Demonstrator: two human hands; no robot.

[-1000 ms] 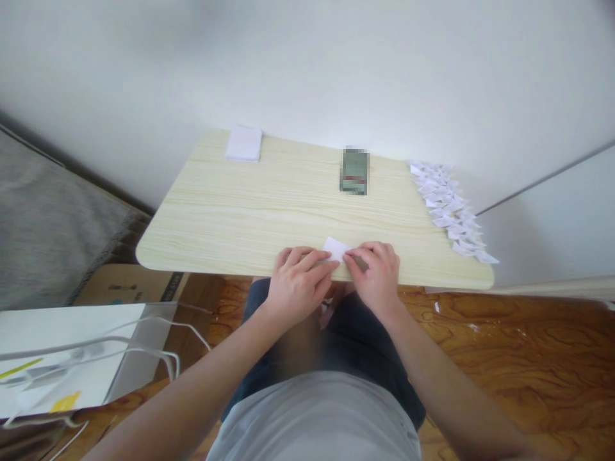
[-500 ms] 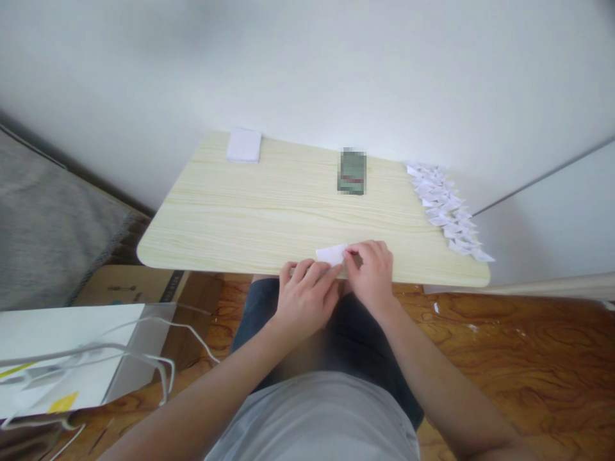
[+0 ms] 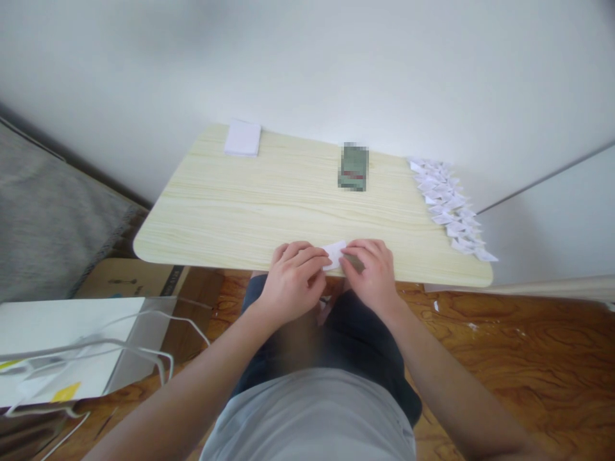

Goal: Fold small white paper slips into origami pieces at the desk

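Note:
A small folded piece of white paper (image 3: 334,254) is between my hands at the near edge of the light wood table (image 3: 250,198). My left hand (image 3: 295,278) pinches its left end, the fingers bent over the table edge. On the other side, the thumb and forefinger of my right hand (image 3: 372,272) grip its right end. My fingertips cover part of the paper, so its exact folds cannot be made out. Many folded white paper pieces (image 3: 444,202) lie in overlapping rows along the table's right side. A stack of white paper sheets (image 3: 243,138) lies at the back left.
A pixelated green rectangular item (image 3: 353,168) lies near the back middle of the table, close to the white wall (image 3: 307,70). Left of the table stand a cardboard box (image 3: 129,278) and a white surface (image 3: 62,326) with white cables (image 3: 120,344). Paper scraps lie on the wooden floor (image 3: 519,358).
Half a second ago the paper showed as a longer strip, with my left hand lower on it. My left hand has since moved up and left and now pinches its left end.

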